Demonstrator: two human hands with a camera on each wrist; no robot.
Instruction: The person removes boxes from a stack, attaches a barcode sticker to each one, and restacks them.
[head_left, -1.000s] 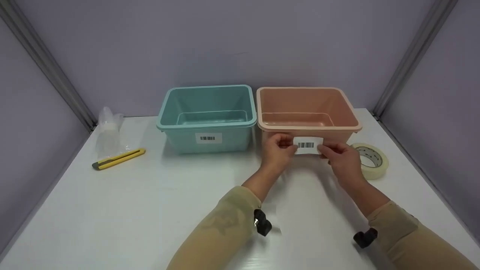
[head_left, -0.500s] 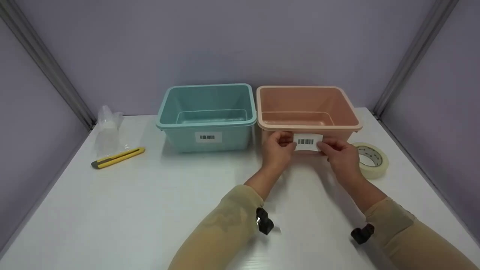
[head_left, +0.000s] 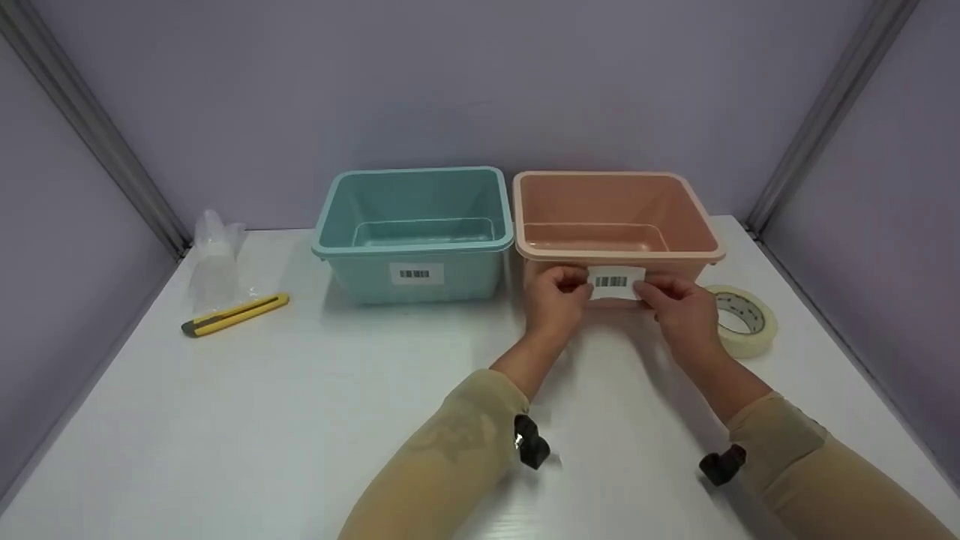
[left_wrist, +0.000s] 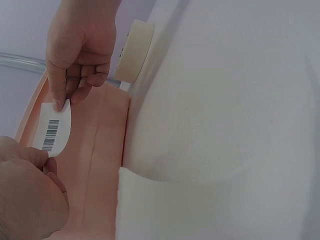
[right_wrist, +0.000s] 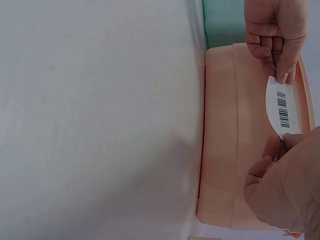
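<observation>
Pinching label (head_left: 616, 283) ends, both hands | under pink bin (head_left: 705, 232) rim | tape (head_left: 742, 321) right

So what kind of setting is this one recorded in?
Probably a staged labelling bench, not a home: a white table boxed in by plain lilac panels, two bins, the teal bin already barcoded, the pink bin getting its barcode label, masking tape nearby.

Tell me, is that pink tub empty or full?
Empty: the pink tub shows only its bare floor in the head view.
</observation>
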